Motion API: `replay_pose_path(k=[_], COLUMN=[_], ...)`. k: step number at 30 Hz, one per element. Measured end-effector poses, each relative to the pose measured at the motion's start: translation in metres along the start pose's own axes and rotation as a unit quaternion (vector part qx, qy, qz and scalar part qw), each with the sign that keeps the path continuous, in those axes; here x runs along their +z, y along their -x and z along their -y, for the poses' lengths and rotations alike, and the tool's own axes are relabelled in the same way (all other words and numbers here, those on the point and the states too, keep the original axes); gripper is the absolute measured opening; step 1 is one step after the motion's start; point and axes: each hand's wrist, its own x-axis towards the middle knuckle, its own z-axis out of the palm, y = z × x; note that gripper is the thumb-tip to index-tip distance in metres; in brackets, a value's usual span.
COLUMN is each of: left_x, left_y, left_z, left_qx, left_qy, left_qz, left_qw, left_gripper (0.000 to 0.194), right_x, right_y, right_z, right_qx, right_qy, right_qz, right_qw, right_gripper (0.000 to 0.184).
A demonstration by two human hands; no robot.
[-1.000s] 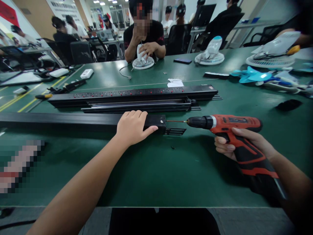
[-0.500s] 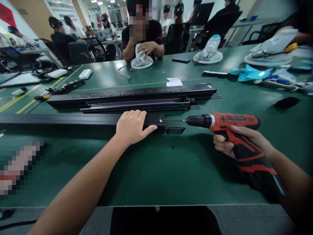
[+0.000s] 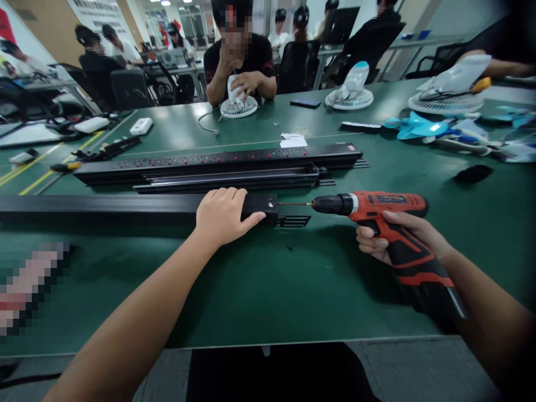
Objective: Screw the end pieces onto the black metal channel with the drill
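Observation:
A long black power strip (image 3: 125,206) lies across the green table, its sockets out of sight. My left hand (image 3: 220,215) presses down over it near its right end, fingers over the top and thumb along the near side. In my right hand (image 3: 379,243) is a red and black cordless drill (image 3: 387,205), held level with a finger by the trigger. Its long thin bit (image 3: 295,204) meets the strip's end face, beside a slotted black bracket (image 3: 293,221). Whether the bit sits on a screw is too small to tell. A small dark screw (image 3: 290,247) lies on the table below.
Behind lie another power strip (image 3: 218,159) with red-marked sockets and an open black channel (image 3: 234,180). Across the table a person handles a white fan part (image 3: 238,106). Fan parts (image 3: 349,97), blue blades (image 3: 419,125) and a phone (image 3: 305,103) lie farther off.
The whole view has shifted slightly, so things appear a little farther left. Both hands, the drill and the power strip keep about the same places relative to each other.

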Motion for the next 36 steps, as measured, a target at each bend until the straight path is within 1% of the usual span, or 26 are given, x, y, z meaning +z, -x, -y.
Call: replay_pose_path(k=[6,10,17,25,29,32,36], left_x=[0.001,0.001,0.001,0.004,0.005,0.005,0.006], left_y=[0.001,0.001,0.001,0.000,0.000,0.000,0.001], left_z=[0.001,0.002,0.002,0.003,0.003,0.003,0.003], left_qx=[0.000,0.004,0.006,0.011,0.014,0.013,0.014], left_qy=[0.003,0.002,0.006,0.001,-0.002,-0.004,-0.004], left_qz=[-0.007,-0.007,-0.007,-0.019,-0.027,-0.027,-0.031], left_qw=[1.000,1.000,1.000,1.000,1.000,1.000,0.999], left_gripper=[0.068,0.068,0.068,0.067,0.068,0.068,0.068], right_x=[-0.002,-0.001,0.005,0.001,0.007,0.010,0.009], right_y=[0.000,-0.001,-0.001,-0.001,-0.001,0.000,0.001], right_z=[0.000,0.000,0.001,0.001,0.001,0.002,0.003], right_qx=[-0.007,0.004,-0.005,0.003,-0.010,-0.003,0.001], right_qy=[-0.019,-0.032,-0.027,-0.020,-0.035,-0.038,-0.038], right_qz=[0.011,0.024,0.027,0.027,0.016,0.017,0.020], right_qw=[1.000,0.999,0.999,0.999,0.999,0.999,0.999], right_gripper=[0.026,0.026,0.025,0.026,0.024,0.022,0.023])
